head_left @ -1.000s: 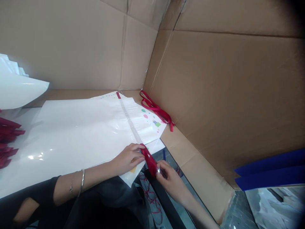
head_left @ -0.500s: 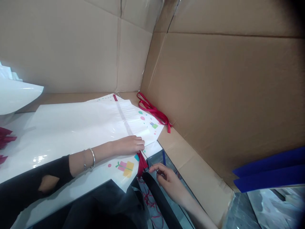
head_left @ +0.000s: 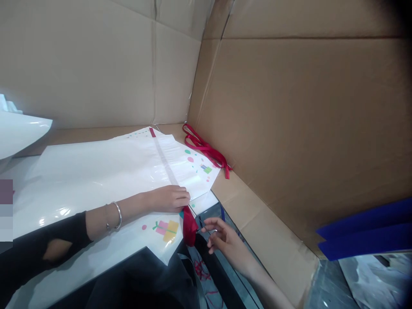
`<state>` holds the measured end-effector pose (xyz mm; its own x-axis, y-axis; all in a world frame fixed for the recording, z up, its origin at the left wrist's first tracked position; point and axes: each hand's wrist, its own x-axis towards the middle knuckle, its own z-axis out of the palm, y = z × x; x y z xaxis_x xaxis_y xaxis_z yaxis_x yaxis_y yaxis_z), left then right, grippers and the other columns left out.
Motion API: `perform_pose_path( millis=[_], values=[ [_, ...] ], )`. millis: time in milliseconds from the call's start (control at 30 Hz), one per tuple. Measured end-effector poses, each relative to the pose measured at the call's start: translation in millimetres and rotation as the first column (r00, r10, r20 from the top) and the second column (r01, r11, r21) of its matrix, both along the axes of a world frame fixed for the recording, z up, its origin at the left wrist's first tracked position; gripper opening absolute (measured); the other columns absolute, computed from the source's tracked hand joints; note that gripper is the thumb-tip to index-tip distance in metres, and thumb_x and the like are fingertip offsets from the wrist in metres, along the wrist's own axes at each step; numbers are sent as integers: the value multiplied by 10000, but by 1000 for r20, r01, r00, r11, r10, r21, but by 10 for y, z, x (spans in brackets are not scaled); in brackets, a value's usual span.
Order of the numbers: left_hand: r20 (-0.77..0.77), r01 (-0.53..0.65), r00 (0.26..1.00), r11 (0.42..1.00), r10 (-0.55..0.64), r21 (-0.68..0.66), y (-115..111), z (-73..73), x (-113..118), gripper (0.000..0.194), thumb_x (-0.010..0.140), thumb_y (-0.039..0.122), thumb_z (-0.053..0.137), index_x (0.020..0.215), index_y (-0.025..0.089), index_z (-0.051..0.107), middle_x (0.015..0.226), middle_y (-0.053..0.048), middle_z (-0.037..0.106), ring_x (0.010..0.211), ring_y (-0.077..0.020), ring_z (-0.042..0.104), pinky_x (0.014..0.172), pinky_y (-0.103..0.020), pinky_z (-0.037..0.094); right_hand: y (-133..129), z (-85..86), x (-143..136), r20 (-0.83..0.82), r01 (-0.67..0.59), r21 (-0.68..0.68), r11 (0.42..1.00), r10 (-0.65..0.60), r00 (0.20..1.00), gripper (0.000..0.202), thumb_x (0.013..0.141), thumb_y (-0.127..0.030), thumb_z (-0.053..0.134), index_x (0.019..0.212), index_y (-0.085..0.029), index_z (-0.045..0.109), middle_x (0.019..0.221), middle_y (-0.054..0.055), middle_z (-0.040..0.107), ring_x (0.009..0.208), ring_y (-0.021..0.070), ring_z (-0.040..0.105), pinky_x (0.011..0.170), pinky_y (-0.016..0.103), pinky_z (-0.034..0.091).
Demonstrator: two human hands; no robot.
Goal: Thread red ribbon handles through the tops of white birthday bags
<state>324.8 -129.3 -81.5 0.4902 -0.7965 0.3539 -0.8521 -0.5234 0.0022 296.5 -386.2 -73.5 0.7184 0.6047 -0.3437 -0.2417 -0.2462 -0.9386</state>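
Sheet [head_left: 86,171], white and glossy, underlies the left hand [head_left: 170,198], fingers curled, grip hidden; the right hand [head_left: 222,240], fingers loosely parted, sits right of the red ribbon [head_left: 189,229], which runs wearer-ward from the nearer left fingers.

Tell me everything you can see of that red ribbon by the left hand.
The red ribbon looks like smooth, soft cloth; its visible part is short and broad, darker toward the lower end. Its upper end meets the left hand, which hides how it is held. It slants down by the edge of the printed white sheet. The right hand is close beside it; contact is unclear.
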Motion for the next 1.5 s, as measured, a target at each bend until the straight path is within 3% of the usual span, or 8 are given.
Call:
perform_pose_path(
  millis=[300, 667, 800, 900, 1033, 1200, 1333, 1500],
  values=[
    [-116, 15, 993, 996, -25, -93, 88, -75, 10, 225, 934, 111, 338, 960, 134, 560, 886, -108, 603, 847, -178, 527, 767, -276, 453, 37, -78, 15, -56, 63, 24, 998, -62, 997, 500, 715, -409, 612, 1117, -143, 479, 971, 63, 525, 604, 91, 544, 598, 294, 517],
    [21, -448, 894, 894, 448, -24, -175, -201, -104, 158, 909, 197, 406, 875, 124, 542, 766, -60, 583, 681, -178, 536, 533, -266, 408, -218, -267, -105, 117, -118, -238, 964, 150, 982, 268, 855, -320, 468, 1080, -176, 491, 770, 5, 555, 583, 111, 531, 542, 241, 446],
    [-34, -447, 894, 892, 446, -65, -229, -214, -74, 155, 896, 195, 438, 891, 140, 582, 1032, -94, 610, 926, -214, 550, 771, -332, 459, -273, -245, -157, 90, -171, -270, 948, 201, 975, 221, 916, -329, 370, 990, -161, 494, 635, -15, 553, 480, 93, 483, 467, 200, 378],
    [-107, -397, 916, 914, 387, -91, -223, -254, -52, 205, 886, 228, 477, 1040, 182, 603, 1283, -67, 533, 1206, -282, 433, 999, -479, 327, -191, -203, -138, 84, -168, -258, 951, 195, 977, 213, 928, -324, 345, 975, -169, 483, 600, -32, 544, 393, 72, 420, 390, 174, 302],
    [-199, -375, 911, 927, 361, -33, -232, -294, -53, 347, 912, 277, 443, 1246, 222, 522, 1375, -48, 462, 1278, -284, 384, 1053, -526, 236, 4, -144, 16, 169, -166, -298, 940, 223, 960, 204, 933, -307, 332, 882, -180, 484, 587, -36, 538, 365, 72, 415, 365, 169, 296],
    [-247, -410, 887, 911, 390, -33, -252, -294, -63, 414, 936, 358, 395, 1320, 220, 463, 1384, -58, 451, 1284, -281, 376, 1072, -497, 219, 225, -96, 213, 376, -149, -381, 912, 300, 877, 212, 919, -260, 363, 874, -177, 553, 602, -12, 559, 466, 117, 505, 450, 205, 389],
    [-264, -425, 878, 904, 398, -52, -251, -300, -43, 428, 943, 407, 374, 1306, 205, 478, 1369, -66, 468, 1270, -273, 388, 1069, -467, 242, 251, -144, 188, 537, 5, -393, 920, 225, 813, 102, 851, -185, 476, 928, -159, 538, 829, 64, 584, 710, 187, 558, 662, 308, 456],
    [-265, -412, 885, 909, 382, -67, -247, -291, -28, 380, 937, 344, 395, 1273, 204, 504, 1360, -65, 477, 1261, -276, 392, 1041, -462, 274, 211, -207, 150, 809, -68, -310, 948, 300, 505, 229, 797, -76, 507, 989, -173, 586, 1090, 116, 492, 1015, 231, 492, 875, 360, 449]
  ],
)
